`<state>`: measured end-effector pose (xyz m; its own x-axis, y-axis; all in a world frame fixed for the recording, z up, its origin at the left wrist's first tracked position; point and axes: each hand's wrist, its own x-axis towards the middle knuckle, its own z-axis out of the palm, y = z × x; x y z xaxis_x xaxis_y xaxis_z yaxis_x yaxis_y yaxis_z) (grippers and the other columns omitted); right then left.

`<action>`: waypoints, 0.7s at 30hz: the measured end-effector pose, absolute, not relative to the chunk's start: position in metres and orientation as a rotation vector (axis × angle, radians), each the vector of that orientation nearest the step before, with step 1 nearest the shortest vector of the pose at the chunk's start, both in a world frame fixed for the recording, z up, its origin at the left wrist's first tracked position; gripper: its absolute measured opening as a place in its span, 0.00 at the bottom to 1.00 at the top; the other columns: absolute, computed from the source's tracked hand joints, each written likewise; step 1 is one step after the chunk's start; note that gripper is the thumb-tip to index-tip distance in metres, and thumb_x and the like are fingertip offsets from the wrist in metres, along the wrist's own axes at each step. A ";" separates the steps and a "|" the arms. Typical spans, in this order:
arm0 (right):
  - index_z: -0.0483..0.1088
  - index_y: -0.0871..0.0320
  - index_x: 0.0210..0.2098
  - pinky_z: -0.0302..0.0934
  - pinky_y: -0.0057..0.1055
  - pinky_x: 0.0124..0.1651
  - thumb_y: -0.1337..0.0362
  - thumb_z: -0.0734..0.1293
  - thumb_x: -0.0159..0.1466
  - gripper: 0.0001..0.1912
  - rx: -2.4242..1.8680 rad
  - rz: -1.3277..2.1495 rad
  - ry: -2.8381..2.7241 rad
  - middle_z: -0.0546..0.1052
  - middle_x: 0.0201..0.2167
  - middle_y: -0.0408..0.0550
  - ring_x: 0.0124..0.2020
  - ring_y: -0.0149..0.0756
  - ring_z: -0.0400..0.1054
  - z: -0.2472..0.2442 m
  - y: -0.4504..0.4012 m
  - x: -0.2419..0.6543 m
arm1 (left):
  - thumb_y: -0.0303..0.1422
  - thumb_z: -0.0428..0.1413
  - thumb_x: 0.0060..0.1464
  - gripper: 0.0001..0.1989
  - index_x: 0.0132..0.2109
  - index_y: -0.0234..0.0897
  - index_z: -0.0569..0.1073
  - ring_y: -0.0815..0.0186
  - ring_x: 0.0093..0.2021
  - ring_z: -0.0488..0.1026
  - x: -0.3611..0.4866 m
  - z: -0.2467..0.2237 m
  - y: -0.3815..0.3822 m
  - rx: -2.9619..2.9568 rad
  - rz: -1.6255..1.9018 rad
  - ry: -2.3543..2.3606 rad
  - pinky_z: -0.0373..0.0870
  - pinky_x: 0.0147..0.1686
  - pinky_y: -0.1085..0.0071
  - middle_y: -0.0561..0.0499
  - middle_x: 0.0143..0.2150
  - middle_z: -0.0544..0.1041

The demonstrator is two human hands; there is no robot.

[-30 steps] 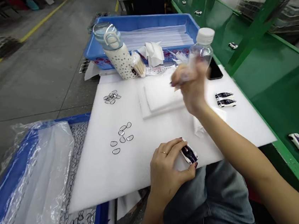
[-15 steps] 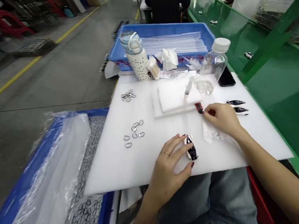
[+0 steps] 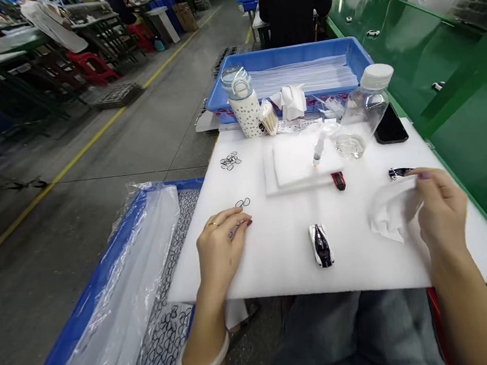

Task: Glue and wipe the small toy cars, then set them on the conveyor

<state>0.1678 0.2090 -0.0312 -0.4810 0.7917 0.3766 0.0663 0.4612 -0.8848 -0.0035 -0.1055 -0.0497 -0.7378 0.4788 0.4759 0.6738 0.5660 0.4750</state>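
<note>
My left hand [image 3: 221, 247] is over a small group of thin black loop-shaped pieces [image 3: 246, 202] on the white foam sheet. Its thumb and fingertips come together there; what they may pinch is hidden. At the right, my right hand [image 3: 442, 208] grips a white tissue [image 3: 388, 211] that hangs down onto the sheet. Just beyond the tissue lies a dark-and-white toy car [image 3: 399, 172], partly covered by my fingers. Between my hands, a white toy car with a dark top [image 3: 321, 246] stands untouched. A small red-and-black piece [image 3: 338, 181] lies farther back.
Behind are a folded foam pad [image 3: 293, 162] with a syringe [image 3: 319, 150], a clear bottle [image 3: 364, 114], a phone [image 3: 390, 124], a dotted flask [image 3: 244, 104] and cotton swabs [image 3: 268, 117]. A blue bin [image 3: 291, 52] is at the back. Another loop pile [image 3: 229, 160] lies left.
My left hand has let go of the toy car and moved left to the loops. My right hand has left the red piece and moved right, now with the tissue. The view has shifted left.
</note>
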 end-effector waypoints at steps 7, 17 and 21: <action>0.66 0.56 0.28 0.52 0.26 0.23 0.52 0.65 0.66 0.16 -0.510 1.648 -2.168 0.65 0.18 0.39 0.20 0.28 0.58 -0.007 0.129 0.174 | 0.20 0.49 0.64 0.13 0.46 0.38 0.75 0.70 0.37 0.73 0.068 -0.019 -0.053 -1.402 -1.663 -2.285 0.70 0.36 0.76 0.51 0.38 0.74; 0.67 0.58 0.31 0.44 0.24 0.23 0.51 0.64 0.67 0.17 -0.491 2.343 -2.030 0.57 0.20 0.36 0.21 0.24 0.49 -0.001 0.091 0.177 | 0.34 0.62 0.61 0.04 0.43 0.43 0.80 0.72 0.38 0.70 0.095 -0.036 -0.036 -0.936 -3.035 -1.909 0.70 0.39 0.81 0.52 0.38 0.69; 0.69 0.59 0.30 0.45 0.22 0.21 0.54 0.67 0.65 0.14 -0.418 2.348 -2.073 0.59 0.19 0.36 0.20 0.22 0.50 0.000 0.090 0.174 | 0.39 0.67 0.55 0.08 0.38 0.41 0.82 0.72 0.37 0.70 0.091 -0.044 -0.039 -0.683 -3.353 -1.677 0.70 0.40 0.82 0.51 0.37 0.72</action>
